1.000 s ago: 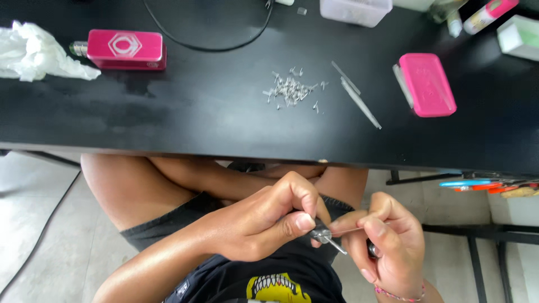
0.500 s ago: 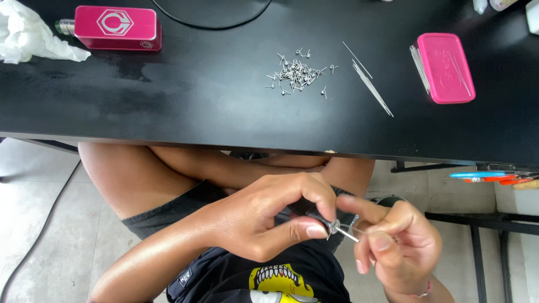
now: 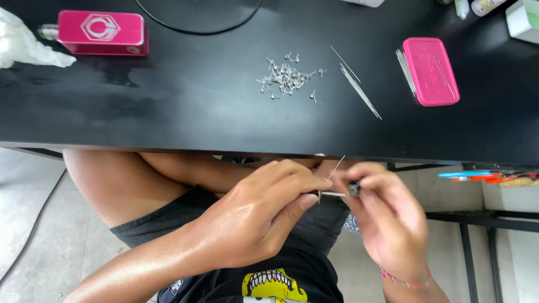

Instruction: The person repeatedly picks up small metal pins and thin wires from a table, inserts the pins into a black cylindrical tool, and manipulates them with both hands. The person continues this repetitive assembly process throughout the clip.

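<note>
Low in the frame, just below the table edge, the left hand (image 3: 252,219) has its fingers curled together, thumb and forefinger pinched on a thin metal tool (image 3: 328,194) whose shaft runs sideways toward the other hand. The right hand (image 3: 387,219), to the right of centre, is blurred; its fingertips are closed around a small dark part (image 3: 354,188) that meets the tip of the tool, and a fine wire (image 3: 337,166) sticks up from the spot where the two hands come together. Both hands hover over the person's lap, above dark shorts and a black shirt with a yellow print at the bottom edge of the frame.

Above the hands, the black table (image 3: 168,112) fills the upper half of the frame. Near its middle lies a loose pile of small silver screws (image 3: 285,77). Just right of the pile are several long thin wires (image 3: 359,90), laid at a slant. Further right sits a flat pink case (image 3: 430,71), with more wires along its left side. In the upper left of the frame rests a pink box-shaped device (image 3: 101,32), and a crumpled white tissue (image 3: 25,42) lies beside it at the far left edge. A black cable (image 3: 196,25) curves across the top centre. At the right edge, below the table, coloured tool handles (image 3: 477,177) lie on a lower shelf.
</note>
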